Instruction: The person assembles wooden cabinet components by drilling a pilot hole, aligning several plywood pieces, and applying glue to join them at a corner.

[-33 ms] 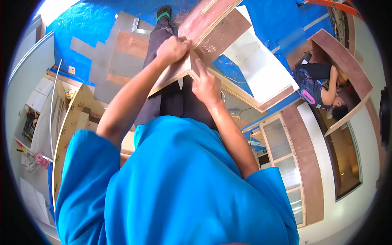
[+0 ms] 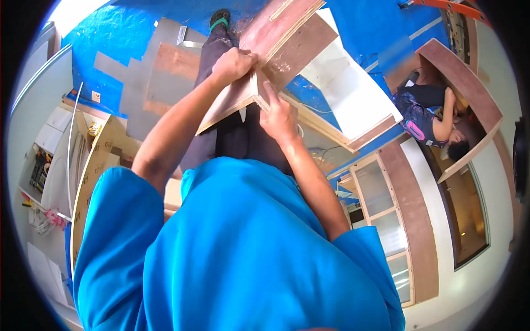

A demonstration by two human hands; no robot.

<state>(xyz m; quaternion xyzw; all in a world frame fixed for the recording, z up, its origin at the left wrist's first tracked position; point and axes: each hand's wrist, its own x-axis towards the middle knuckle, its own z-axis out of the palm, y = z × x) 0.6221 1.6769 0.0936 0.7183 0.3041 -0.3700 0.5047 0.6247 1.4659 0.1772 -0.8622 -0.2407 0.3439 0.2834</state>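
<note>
I stand over an open plywood cabinet box (image 2: 301, 41) with a white inside face (image 2: 353, 94). My left hand (image 2: 234, 63) is closed over the top edge of a light plywood panel (image 2: 229, 105) where it meets the box. My right hand (image 2: 279, 116) grips the same panel's corner from the right, with a finger stretched up along the joint. My dark trouser leg and shoe (image 2: 220, 19) show beyond the panel. My blue shirt fills the lower part of the view.
Blue sheeting (image 2: 110, 38) covers the floor, with grey and brown boards (image 2: 160, 71) lying on it. Another person (image 2: 428, 118) crouches inside a wooden cabinet frame (image 2: 469, 83) at the right. A glazed door frame (image 2: 386, 209) lies below them. A tall plywood panel (image 2: 88, 171) stands at the left.
</note>
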